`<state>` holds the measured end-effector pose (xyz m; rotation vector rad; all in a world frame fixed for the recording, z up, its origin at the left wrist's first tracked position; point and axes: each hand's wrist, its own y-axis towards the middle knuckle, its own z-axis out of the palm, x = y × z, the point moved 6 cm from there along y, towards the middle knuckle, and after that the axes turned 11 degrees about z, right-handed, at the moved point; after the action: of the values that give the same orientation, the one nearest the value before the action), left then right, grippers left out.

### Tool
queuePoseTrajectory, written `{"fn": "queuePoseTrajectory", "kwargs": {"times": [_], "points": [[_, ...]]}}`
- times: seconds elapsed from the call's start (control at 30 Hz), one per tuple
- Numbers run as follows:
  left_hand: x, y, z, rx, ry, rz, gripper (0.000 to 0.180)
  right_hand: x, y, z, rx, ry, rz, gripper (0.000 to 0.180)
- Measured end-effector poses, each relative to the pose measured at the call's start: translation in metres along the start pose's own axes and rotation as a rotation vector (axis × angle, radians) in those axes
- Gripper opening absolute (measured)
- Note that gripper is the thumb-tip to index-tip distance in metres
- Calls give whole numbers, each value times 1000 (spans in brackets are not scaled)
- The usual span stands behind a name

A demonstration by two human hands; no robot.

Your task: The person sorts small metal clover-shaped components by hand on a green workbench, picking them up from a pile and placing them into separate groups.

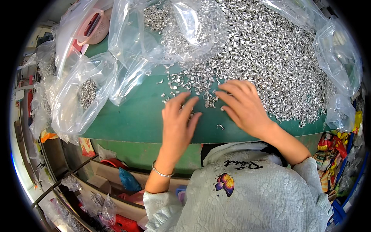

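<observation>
A wide heap of small curved silvery metal pieces (pixel 274 58) covers much of the green table (pixel 116 123), thinning toward its near left side. At that thin edge is my left hand (pixel 177 120), fingers apart and bent over the tabletop, slightly blurred. My right hand (pixel 245 108) lies across the heap's near edge with its fingers spread, fingertips touching or just above the pieces. Between the two hands sits a small cluster of pieces (pixel 210 100). One loose hook-shaped piece (pixel 220 127) rests nearer to me. Whatever lies under my fingers is partly hidden.
Clear plastic bags (pixel 135 58) spread over the table's left and back, one with metal pieces inside. Another plastic sheet (pixel 338 58) edges the right side. A pink basket (pixel 92 29) stands far left. Below the table are compartments (pixel 127 174) with bags, and colourful packets (pixel 328 154) at right.
</observation>
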<state>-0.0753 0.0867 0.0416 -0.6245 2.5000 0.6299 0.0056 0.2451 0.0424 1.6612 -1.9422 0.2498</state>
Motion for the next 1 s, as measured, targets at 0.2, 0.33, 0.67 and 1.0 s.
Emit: {"fn": "queuePoseTrajectory", "kwargs": {"times": [0.2, 0.33, 0.67, 1.0], "points": [[11, -17, 3, -26, 40, -105, 31, -4, -1, 7, -2, -68, -40, 23], [15, -14, 6, -98, -32, -81, 30, -1, 7, 18, -15, -89, -24, 22], [-15, 16, 27, 96, 113, 120, 41, -2, 6, 9, -63, -4, -35, 17], [1, -11, 14, -22, 235, -24, 32, -21, -3, -15, -33, 232, 155, 13]]}}
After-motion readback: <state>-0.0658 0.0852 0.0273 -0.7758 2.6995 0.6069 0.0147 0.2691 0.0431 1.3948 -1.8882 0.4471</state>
